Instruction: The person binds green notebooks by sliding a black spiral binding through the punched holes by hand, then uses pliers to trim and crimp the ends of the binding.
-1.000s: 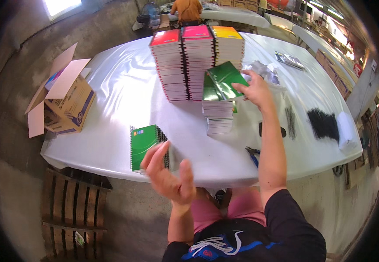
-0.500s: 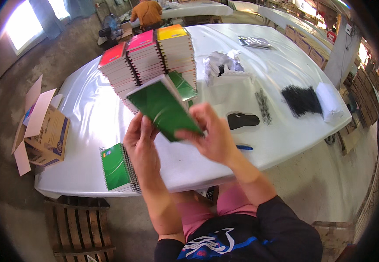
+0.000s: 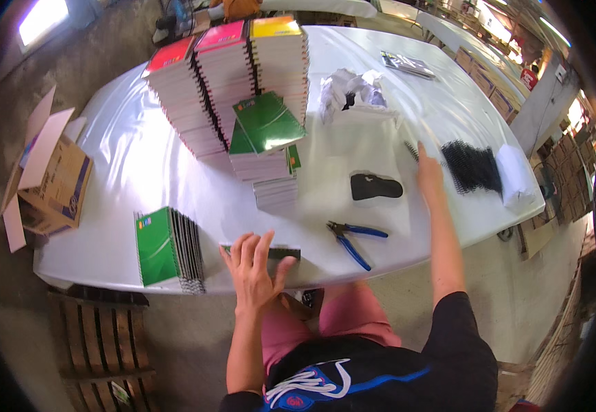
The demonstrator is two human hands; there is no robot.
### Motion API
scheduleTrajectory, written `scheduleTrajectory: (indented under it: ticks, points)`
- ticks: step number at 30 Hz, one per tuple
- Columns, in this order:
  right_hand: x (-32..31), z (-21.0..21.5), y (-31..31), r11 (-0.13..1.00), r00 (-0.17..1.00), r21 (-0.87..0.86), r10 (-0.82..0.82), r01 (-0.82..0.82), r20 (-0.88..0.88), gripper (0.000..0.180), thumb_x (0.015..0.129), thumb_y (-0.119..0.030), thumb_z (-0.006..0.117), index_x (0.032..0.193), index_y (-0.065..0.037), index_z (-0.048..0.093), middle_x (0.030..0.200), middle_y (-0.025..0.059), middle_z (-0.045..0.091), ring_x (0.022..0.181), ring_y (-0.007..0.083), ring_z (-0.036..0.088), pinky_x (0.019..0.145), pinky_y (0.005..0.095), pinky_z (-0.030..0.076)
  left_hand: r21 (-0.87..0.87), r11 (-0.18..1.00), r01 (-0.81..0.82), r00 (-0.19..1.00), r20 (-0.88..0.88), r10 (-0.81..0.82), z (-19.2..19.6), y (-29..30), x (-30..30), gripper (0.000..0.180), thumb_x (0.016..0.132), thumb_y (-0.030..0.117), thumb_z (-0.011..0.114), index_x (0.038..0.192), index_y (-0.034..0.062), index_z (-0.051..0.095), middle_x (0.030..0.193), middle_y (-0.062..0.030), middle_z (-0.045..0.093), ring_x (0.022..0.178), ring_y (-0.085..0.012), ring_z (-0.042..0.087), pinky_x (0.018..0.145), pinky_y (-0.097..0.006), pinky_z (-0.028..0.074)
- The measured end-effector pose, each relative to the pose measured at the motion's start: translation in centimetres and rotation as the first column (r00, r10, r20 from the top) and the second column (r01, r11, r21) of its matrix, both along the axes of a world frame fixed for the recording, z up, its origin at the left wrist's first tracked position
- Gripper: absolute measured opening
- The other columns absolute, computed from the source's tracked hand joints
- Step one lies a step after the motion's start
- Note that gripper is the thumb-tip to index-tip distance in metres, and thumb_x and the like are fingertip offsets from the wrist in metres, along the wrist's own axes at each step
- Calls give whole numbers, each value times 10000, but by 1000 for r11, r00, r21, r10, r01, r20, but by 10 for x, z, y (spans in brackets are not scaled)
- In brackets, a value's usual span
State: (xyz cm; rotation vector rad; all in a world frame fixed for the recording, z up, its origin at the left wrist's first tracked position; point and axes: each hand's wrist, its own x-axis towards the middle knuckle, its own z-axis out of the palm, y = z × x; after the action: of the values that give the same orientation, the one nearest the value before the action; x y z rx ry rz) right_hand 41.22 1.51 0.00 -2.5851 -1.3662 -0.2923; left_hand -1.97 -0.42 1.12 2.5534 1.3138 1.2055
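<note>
My left hand (image 3: 255, 264) lies flat with its fingers spread on a green-covered notebook (image 3: 280, 252) at the table's front edge. My right hand (image 3: 427, 172) is stretched out to the right, fingers loose and empty, just short of a heap of black spiral binding coils (image 3: 473, 167). One loose coil (image 3: 412, 150) lies by its fingertips. Blue-handled pliers (image 3: 353, 237) lie between my two arms. A short stack of notebooks with a tilted green one on top (image 3: 267, 123) stands mid-table.
Tall notebook stacks with red (image 3: 174, 82), pink (image 3: 222, 65) and yellow (image 3: 280, 51) covers stand behind. A pile of green notebooks (image 3: 164, 247) lies front left. A black pad (image 3: 375, 186), crumpled plastic (image 3: 353, 93), a cardboard box (image 3: 54, 182) and a wooden pallet (image 3: 105, 343) are also nearby.
Both hands held a green notebook in the air; it now lies at the table's front edge under my left hand. My right hand has let go and reached right toward the coils.
</note>
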Motion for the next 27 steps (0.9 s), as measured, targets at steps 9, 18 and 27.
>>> scheduleTrajectory:
  ticks: [9,18,27]
  points:
    - [-76,70,-27,834,721,380,542,-399,-432,554,850,-5,504,1377,-164,448,1025,106,554,931,214,537,890,346,431,119,965,-235,971,71,228,-23,3,25,505,562,488,778,906,166,597,1014,-25,515,984,-254,475,922,-601,258]
    - [-218,48,-48,618,190,425,686,-661,-702,252,897,-114,572,1142,-82,626,946,106,617,786,229,578,734,307,460,154,970,-186,982,62,178,-9,6,21,463,555,468,784,871,169,627,963,-21,511,974,-249,455,822,-453,324]
    - [-224,54,-43,561,193,473,758,-679,-622,166,865,-49,597,1014,-58,670,880,84,606,743,197,573,646,288,445,109,967,-230,972,73,223,-15,3,22,457,544,479,776,853,177,627,911,-13,492,992,-252,451,868,-554,299]
